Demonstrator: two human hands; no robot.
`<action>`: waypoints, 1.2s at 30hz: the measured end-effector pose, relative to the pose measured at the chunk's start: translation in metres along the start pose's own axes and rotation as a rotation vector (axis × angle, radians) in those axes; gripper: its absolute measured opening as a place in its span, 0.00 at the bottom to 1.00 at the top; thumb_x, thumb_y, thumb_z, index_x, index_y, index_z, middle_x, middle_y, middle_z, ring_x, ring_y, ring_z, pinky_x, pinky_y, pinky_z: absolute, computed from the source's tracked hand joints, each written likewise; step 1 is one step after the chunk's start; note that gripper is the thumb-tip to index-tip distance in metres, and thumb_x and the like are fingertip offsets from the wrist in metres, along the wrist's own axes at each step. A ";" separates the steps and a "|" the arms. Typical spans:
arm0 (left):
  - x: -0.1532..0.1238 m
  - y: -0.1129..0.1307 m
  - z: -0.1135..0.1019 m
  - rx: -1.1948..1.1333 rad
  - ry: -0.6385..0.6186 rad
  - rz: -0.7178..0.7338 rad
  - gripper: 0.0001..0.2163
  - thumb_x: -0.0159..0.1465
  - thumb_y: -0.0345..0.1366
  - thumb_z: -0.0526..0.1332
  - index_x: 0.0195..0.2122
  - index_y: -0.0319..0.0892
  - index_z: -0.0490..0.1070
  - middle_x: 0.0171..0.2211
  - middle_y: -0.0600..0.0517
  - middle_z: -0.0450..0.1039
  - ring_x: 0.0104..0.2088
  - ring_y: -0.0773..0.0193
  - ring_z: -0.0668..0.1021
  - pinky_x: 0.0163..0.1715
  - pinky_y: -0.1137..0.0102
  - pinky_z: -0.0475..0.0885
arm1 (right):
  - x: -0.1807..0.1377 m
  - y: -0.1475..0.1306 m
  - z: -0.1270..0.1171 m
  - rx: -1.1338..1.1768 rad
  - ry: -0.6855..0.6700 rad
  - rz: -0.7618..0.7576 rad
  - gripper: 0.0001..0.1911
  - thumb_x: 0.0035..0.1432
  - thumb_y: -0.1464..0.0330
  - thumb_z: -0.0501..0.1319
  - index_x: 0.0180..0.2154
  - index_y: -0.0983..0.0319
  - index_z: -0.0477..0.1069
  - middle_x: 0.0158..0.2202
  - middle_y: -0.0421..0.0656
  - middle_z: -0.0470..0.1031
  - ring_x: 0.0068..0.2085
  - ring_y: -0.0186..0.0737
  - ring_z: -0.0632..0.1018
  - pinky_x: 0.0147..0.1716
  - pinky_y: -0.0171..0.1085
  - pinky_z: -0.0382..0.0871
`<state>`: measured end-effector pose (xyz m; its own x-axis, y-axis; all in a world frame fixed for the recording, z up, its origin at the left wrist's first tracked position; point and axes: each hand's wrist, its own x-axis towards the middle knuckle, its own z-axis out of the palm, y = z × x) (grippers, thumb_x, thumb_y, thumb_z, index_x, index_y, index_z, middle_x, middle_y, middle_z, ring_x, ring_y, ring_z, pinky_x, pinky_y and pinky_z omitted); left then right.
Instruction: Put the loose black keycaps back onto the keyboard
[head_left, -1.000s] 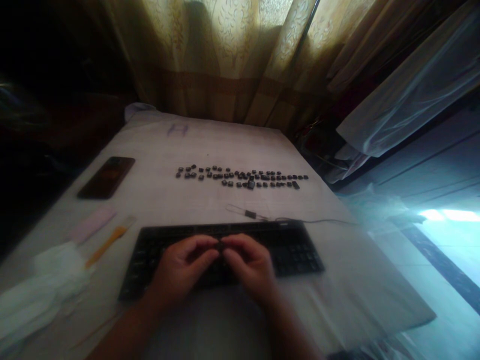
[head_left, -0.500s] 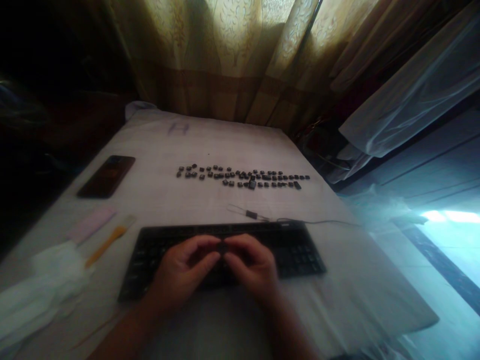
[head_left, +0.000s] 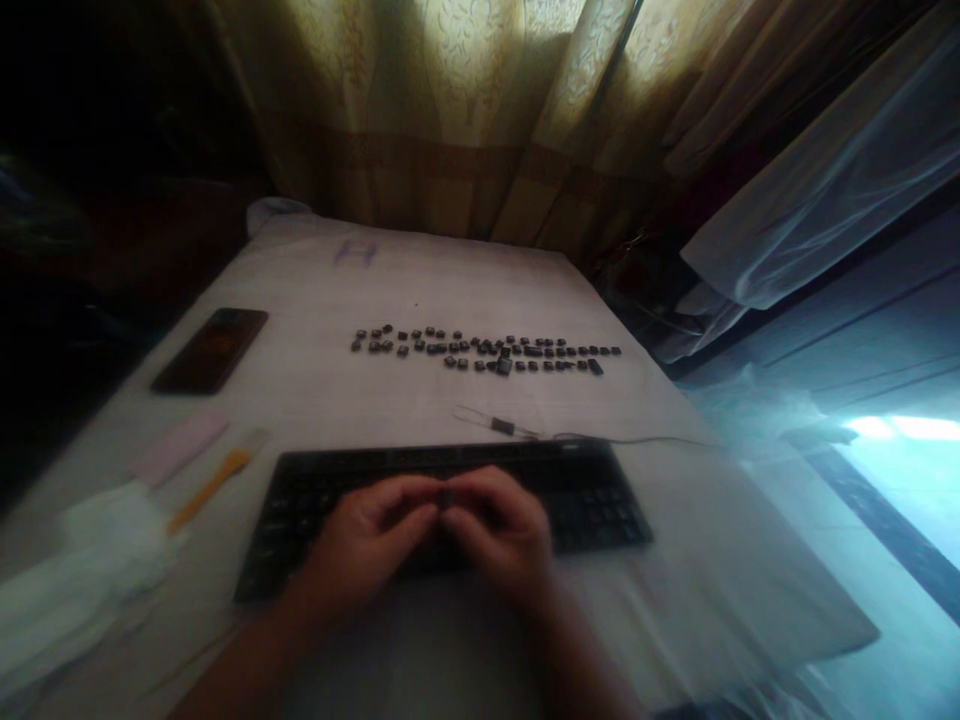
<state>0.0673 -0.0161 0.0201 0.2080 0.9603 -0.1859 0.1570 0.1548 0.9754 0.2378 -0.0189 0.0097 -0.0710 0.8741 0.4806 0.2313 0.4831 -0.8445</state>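
Both hands meet over the middle of the keyboard [head_left: 585, 490], whose long axis runs left to right. Left hand [head_left: 367, 545] and right hand [head_left: 499, 535] pinch a small keycap [head_left: 447, 497] between their fingertips. Farther off, loose keycaps [head_left: 487, 352] lie in rows on the tabletop [head_left: 450, 290].

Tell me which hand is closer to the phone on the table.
Left. The left hand rests on the keyboard nearer the phone, which lies far off to its left; the right hand sits farther right.
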 end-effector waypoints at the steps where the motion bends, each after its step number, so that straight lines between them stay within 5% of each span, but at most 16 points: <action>1: 0.000 0.000 0.000 -0.005 0.008 -0.002 0.14 0.56 0.44 0.64 0.40 0.44 0.79 0.35 0.49 0.81 0.36 0.58 0.81 0.39 0.64 0.77 | 0.000 0.000 0.000 -0.005 -0.003 -0.004 0.05 0.56 0.71 0.66 0.37 0.59 0.76 0.29 0.39 0.77 0.29 0.34 0.76 0.28 0.32 0.71; 8: 0.000 0.000 -0.002 0.019 0.073 0.028 0.13 0.55 0.43 0.65 0.38 0.43 0.78 0.32 0.50 0.80 0.33 0.60 0.81 0.36 0.66 0.78 | 0.000 -0.001 -0.002 -0.095 -0.037 -0.043 0.06 0.58 0.71 0.63 0.39 0.59 0.75 0.31 0.41 0.77 0.30 0.36 0.77 0.29 0.33 0.73; 13: -0.014 -0.005 0.000 0.136 -0.004 0.093 0.10 0.59 0.41 0.63 0.39 0.46 0.78 0.34 0.52 0.81 0.33 0.62 0.82 0.35 0.70 0.78 | -0.008 -0.012 -0.012 -0.230 -0.144 -0.143 0.07 0.57 0.74 0.62 0.39 0.62 0.74 0.31 0.43 0.77 0.30 0.36 0.78 0.28 0.32 0.73; 16: -0.022 -0.010 -0.009 0.329 -0.009 0.272 0.08 0.61 0.38 0.62 0.40 0.50 0.78 0.33 0.56 0.82 0.32 0.66 0.82 0.33 0.75 0.77 | -0.017 -0.013 -0.018 -0.308 -0.204 -0.147 0.07 0.57 0.74 0.62 0.39 0.63 0.74 0.30 0.43 0.77 0.30 0.36 0.78 0.29 0.32 0.73; 20: -0.019 -0.016 -0.042 0.645 0.162 0.510 0.06 0.64 0.40 0.61 0.36 0.50 0.77 0.30 0.59 0.80 0.28 0.70 0.81 0.28 0.79 0.75 | -0.022 -0.003 -0.020 -0.342 -0.149 -0.128 0.06 0.56 0.75 0.62 0.38 0.63 0.74 0.29 0.43 0.77 0.29 0.35 0.78 0.27 0.32 0.73; 26: -0.016 -0.022 -0.069 0.915 0.322 0.645 0.08 0.68 0.42 0.57 0.38 0.47 0.74 0.31 0.57 0.79 0.29 0.68 0.80 0.29 0.74 0.74 | -0.020 0.004 -0.016 -0.386 -0.120 -0.132 0.06 0.57 0.74 0.62 0.38 0.64 0.75 0.28 0.43 0.77 0.28 0.36 0.78 0.27 0.32 0.75; 29: -0.017 -0.021 -0.063 0.962 0.272 0.717 0.07 0.68 0.39 0.57 0.39 0.46 0.74 0.31 0.56 0.78 0.31 0.66 0.79 0.31 0.72 0.74 | -0.020 0.003 -0.016 -0.411 -0.113 -0.152 0.06 0.59 0.73 0.61 0.39 0.64 0.75 0.28 0.44 0.77 0.28 0.37 0.78 0.27 0.33 0.76; 36: -0.018 -0.029 -0.049 1.184 0.125 0.737 0.13 0.66 0.41 0.58 0.51 0.50 0.73 0.50 0.50 0.76 0.51 0.51 0.74 0.51 0.53 0.65 | -0.021 0.002 -0.016 -0.476 -0.116 -0.158 0.05 0.60 0.72 0.61 0.38 0.64 0.75 0.30 0.45 0.78 0.30 0.37 0.79 0.30 0.33 0.78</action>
<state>0.0114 -0.0265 0.0005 0.5218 0.7578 0.3916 0.7750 -0.6130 0.1535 0.2554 -0.0371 0.0019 -0.2417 0.8055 0.5410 0.6232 0.5562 -0.5497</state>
